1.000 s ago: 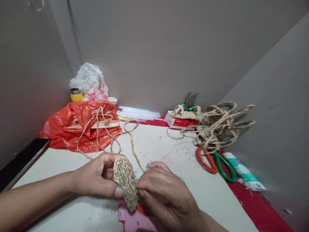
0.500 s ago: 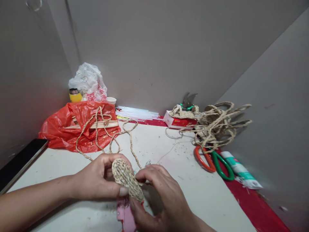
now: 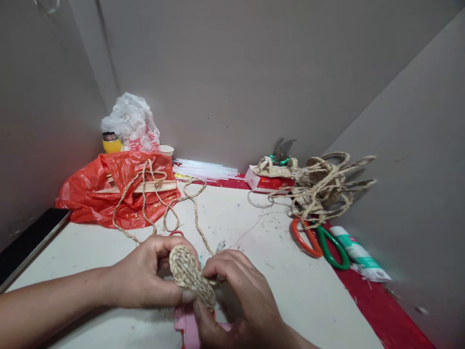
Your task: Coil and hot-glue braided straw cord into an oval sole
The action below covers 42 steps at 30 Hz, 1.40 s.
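A small oval piece of coiled straw braid [image 3: 189, 271], shaped like a shoe sole, is held tilted over the table between both hands. My left hand [image 3: 148, 274] grips its left side, thumb on the face and fingers behind. On the right edge, my right hand [image 3: 243, 295] pinches it between thumb and fingers. From behind the piece a loose straw braid cord [image 3: 198, 223] runs back across the table. Beneath the hands lies a pink plastic tool [image 3: 188, 322] with red parts, mostly hidden, possibly a glue gun.
A red plastic bag [image 3: 87, 189] with wooden strips lies back left, near a phone [image 3: 32, 242]. Clear glue sticks [image 3: 207, 169] are along the wall. At right are a heap of straw braid [image 3: 323, 189], orange [image 3: 305, 242] and green handles [image 3: 332, 249], and a white-green tube [image 3: 359, 254].
The oval piece has tipped and shifted slightly down in my hands. More of a red loop shows behind my left hand. The view has moved a little.
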Motion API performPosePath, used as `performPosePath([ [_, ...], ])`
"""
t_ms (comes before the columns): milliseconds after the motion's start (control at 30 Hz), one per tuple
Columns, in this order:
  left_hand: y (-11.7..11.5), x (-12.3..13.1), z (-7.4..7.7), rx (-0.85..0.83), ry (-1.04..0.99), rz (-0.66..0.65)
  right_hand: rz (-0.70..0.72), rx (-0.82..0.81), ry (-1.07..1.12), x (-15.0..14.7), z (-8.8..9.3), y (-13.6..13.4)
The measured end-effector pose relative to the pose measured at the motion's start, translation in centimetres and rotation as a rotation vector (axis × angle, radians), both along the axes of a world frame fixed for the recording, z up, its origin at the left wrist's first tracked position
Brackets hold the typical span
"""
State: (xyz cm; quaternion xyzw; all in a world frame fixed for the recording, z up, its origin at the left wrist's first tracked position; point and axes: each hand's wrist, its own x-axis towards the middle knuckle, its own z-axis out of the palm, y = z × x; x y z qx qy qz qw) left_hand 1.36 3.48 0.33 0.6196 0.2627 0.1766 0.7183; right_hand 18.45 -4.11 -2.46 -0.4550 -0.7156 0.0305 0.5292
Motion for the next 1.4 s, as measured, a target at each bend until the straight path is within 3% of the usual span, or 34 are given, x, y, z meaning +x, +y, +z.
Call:
performPosePath([
  [267,0.3,-0.4,0.3,-0.003,-0.046,0.008,0.031,-0.064,0.012,0.6,0.2,-0.3],
  [533,1.1,-0.4,1.2,0.021,-0.151,0.097,0.052,-0.347,0.073,2.6,1.6,-1.2],
  [967,1.2,-0.6,0.6,0.041,-0.126,0.143,-0.005,-0.485,0.421,1.8,1.7,-1.0],
  [1167,0.9,-0.4,0.4,0.064,-0.135,0.178,0.060,-0.544,0.620,1.3,1.9,-1.0],
  [1400,0.3,0.1,0.5,0.129,-0.177,0.284,0.117,-0.551,0.624,1.1,1.7,-1.0],
])
